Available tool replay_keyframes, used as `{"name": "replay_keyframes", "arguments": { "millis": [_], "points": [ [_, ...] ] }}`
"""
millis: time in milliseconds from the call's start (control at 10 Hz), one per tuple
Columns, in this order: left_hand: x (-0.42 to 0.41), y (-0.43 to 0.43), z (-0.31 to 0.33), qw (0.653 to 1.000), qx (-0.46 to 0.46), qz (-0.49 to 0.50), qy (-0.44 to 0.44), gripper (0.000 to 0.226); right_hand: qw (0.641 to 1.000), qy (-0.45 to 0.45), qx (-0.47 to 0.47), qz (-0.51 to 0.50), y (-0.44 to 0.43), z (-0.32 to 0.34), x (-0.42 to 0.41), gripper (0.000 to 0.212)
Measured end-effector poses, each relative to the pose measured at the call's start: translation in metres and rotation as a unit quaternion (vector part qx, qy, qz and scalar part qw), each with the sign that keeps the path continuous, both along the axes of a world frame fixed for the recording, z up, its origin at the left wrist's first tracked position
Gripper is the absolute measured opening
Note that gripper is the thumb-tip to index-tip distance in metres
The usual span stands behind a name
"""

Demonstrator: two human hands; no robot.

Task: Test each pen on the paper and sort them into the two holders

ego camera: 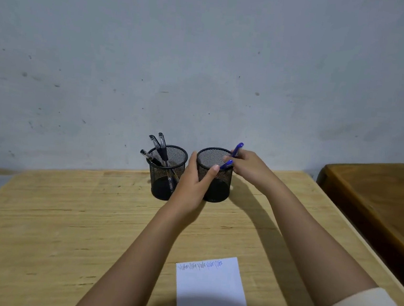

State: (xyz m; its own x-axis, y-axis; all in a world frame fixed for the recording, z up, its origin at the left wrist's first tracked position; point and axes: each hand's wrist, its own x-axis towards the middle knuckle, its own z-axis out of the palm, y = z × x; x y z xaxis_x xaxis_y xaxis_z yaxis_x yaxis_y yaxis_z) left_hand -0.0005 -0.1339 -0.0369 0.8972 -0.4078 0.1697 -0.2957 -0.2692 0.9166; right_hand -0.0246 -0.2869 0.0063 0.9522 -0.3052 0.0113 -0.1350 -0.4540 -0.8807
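At centre frame, the left hand [193,187] curls around the near side of the right mesh holder [221,187], thumb up at its rim, while the right hand [247,166] pinches what look like two blue pens [238,148] over that holder's far-right rim. The left holder [160,183], just beside it, contains three black pens [160,146], and the scribbled paper [211,291] lies lower centre on the wooden table [65,213].

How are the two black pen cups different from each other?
The left cup holds three black pens; the right cup looks empty inside. The left hand grips the right cup; no hand grips the left cup. The right hand holds two blue pens at the right cup's rim, not the left cup's. Both are round black mesh, upright.
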Motion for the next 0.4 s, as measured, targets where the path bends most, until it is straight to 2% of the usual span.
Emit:
{"name": "replay_keyframes", "arguments": {
  "millis": [100,200,300,400],
  "points": [
    [0.001,0.000,0.000,1.000,0.004,0.005,0.000,0.081,1.000,-0.010,0.010,-0.004,-0.001,0.000,-0.006,0.030],
    [-0.007,0.003,0.009,1.000,0.018,0.005,-0.015,0.072,1.000,-0.006,0.004,0.007,0.001,0.003,-0.023,0.014],
    [-0.018,0.010,0.020,0.999,0.009,-0.017,-0.030,0.039,1.000,-0.005,-0.015,0.013,-0.002,0.002,-0.036,0.025],
    [-0.039,0.023,0.022,0.995,0.065,-0.052,-0.053,0.025,0.999,0.006,-0.030,-0.025,0.004,-0.001,-0.059,0.045]
  ]
}}
